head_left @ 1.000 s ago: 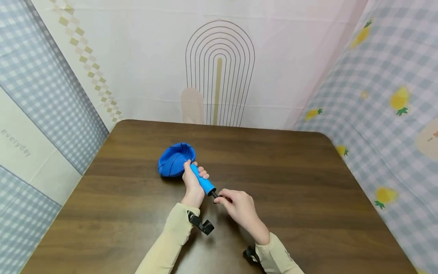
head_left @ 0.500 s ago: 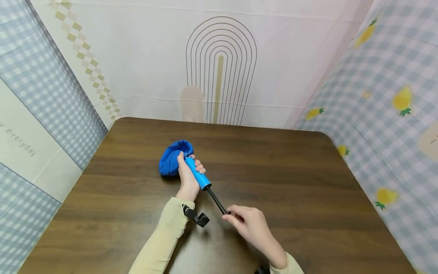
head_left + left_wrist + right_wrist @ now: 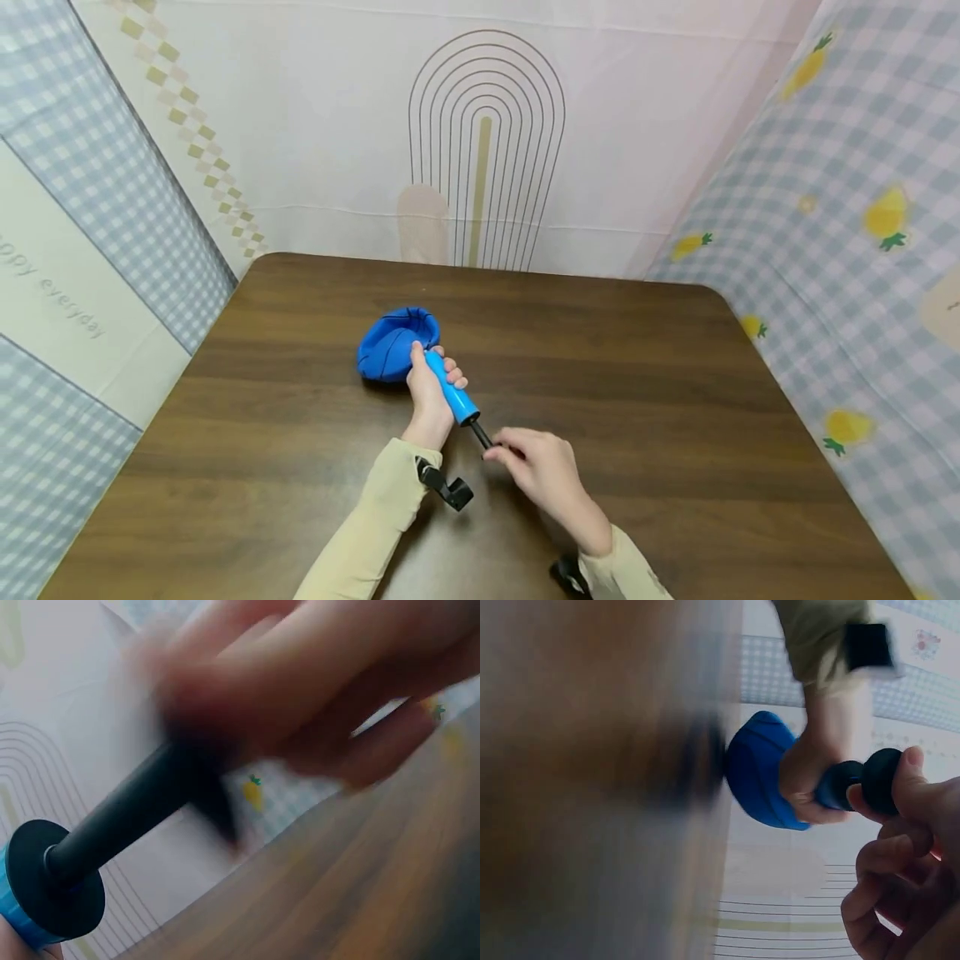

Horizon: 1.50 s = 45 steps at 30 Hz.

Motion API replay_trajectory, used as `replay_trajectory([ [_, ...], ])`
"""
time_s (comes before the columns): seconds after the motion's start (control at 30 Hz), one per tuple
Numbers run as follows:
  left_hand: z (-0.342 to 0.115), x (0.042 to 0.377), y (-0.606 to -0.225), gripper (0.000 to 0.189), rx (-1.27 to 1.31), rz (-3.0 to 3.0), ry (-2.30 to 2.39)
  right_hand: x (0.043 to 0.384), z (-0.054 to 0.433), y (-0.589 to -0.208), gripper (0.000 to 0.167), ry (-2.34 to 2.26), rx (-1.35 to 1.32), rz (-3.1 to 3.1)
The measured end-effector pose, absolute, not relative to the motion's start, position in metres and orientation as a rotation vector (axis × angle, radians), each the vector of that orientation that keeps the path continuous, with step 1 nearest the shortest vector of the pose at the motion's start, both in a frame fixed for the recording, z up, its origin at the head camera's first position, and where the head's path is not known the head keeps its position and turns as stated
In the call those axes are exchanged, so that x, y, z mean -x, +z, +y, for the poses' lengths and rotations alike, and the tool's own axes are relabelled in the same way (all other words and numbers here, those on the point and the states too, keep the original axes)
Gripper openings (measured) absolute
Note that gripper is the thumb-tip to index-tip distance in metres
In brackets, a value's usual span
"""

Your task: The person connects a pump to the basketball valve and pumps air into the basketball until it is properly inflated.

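A dented, partly collapsed blue ball (image 3: pixel 386 348) with black seam lines lies on the table, left of centre. Against it, my left hand (image 3: pixel 427 398) grips the blue barrel of a hand pump (image 3: pixel 459 403), which slants down to the right. My right hand (image 3: pixel 543 468) pinches the handle at the end of the black pump rod (image 3: pixel 124 814), part of which is out of the barrel. In the right wrist view the round black handle (image 3: pixel 881 781) sits between thumb and fingers. My left fingers hide where pump and ball meet.
The brown wooden table (image 3: pixel 637 400) spreads around both hands. A white cloth (image 3: pixel 315 150) with printed arches hangs behind it, and checked cloth (image 3: pixel 840 275) hangs at the right. Black straps with camera mounts (image 3: pixel 446 485) are on both wrists.
My right hand first drew the rod far out down to the right, then pushed it partly back toward the barrel. The left hand and ball shifted slightly, and the ball's dent remains.
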<state>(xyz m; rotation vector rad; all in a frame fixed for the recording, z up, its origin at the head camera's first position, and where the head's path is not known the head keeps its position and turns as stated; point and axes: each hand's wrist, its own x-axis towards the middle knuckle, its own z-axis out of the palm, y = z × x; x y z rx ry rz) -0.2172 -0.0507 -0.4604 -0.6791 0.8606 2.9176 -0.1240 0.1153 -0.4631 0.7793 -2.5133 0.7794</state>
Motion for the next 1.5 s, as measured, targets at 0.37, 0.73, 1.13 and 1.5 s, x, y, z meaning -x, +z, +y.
replay_trajectory([
  [0.37,-0.055,0.215,-0.458,0.044,0.650,0.958,2.895,0.123,0.104,-0.463,0.012,0.782,-0.800,-2.541],
  [0.73,-0.076,0.226,-0.450,0.044,0.699,0.891,2.916,0.084,0.129,-0.453,0.007,0.916,-0.983,-2.396],
  [1.13,-0.047,0.217,-0.448,0.043,0.663,0.885,2.940,0.145,0.109,-0.451,0.012,0.726,-0.888,-2.454],
  [1.5,-0.071,0.226,-0.447,0.044,0.653,0.913,2.936,0.114,0.117,-0.457,0.010,0.814,-1.001,-2.376],
])
